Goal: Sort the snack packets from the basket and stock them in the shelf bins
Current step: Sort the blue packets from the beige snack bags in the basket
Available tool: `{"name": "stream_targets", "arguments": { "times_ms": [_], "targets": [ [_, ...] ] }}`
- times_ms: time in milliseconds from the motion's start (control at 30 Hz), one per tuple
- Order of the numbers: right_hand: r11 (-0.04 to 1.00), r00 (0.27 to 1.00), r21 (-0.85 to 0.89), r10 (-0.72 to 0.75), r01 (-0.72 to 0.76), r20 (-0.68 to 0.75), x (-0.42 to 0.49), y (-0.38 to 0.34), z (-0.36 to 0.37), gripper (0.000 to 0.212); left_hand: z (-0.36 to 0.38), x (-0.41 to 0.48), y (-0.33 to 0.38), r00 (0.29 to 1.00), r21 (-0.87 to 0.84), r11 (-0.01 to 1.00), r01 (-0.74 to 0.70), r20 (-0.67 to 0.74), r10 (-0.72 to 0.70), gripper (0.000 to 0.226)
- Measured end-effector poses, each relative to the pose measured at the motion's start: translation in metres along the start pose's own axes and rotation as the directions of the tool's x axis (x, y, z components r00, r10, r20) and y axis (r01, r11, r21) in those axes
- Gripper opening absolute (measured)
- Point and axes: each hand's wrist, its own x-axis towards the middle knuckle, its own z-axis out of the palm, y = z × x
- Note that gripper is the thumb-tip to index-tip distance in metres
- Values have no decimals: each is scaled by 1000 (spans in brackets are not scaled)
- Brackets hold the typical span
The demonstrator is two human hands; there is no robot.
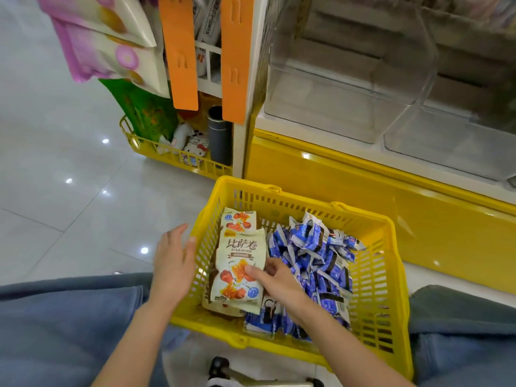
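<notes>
In the head view, the right hand (275,277) had its grip closed on the cream packet (237,263). The thumb lay across the packet's printed face and the fingers curled behind its right edge. The packet stretched leftward from that grip, its long axis running away from the person toward the shelf, leaning inside the yellow basket (301,201). The left hand (174,263) was beyond the packet's far side at the basket's left wall, fingers straight and apart, holding nothing; whether it touched the wall I cannot tell. The blue packets (321,261) were heaped just right of the grip. The clear shelf bins (349,88) stood well ahead of and above it, so the right hand looked set to lift.
</notes>
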Motion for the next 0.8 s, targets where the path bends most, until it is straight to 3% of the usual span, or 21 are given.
{"name": "stream_targets", "arguments": {
  "times_ms": [100,167,367,433,533,600,667,733,800],
  "targets": [
    [993,992,-117,-9,-6,-127,13,9,24,46,7,-1,-26,955,-61,961,268,152,-257,37],
    [976,982,-218,-47,6,-184,21,22,42,52,14,-8,-29,925,-97,934,345,203,-320,41],
    [875,992,-476,32,-86,-121,37,41,54,54,18,-10,-32,951,-124,947,298,120,-284,42],
    [767,998,-640,24,-53,-53,39,41,43,53,19,-8,-32,941,-128,936,329,125,-314,45],
    [738,998,-673,-54,52,18,33,39,27,54,19,-4,-28,922,-162,910,382,131,-364,39],
    [707,977,-694,-210,135,-25,23,37,6,48,17,-1,-23,940,-212,916,341,71,-333,23],
    [672,934,-724,-339,155,-114,15,41,-27,39,16,-1,-13,977,-186,965,187,-67,-202,26],
    [698,923,-712,-323,82,-210,11,49,-62,38,17,-4,1,989,-155,987,35,-136,-56,27],
    [714,942,-700,-243,13,-231,10,58,-87,42,27,-11,15,995,-125,989,-76,-74,67,23]
  ]
}}
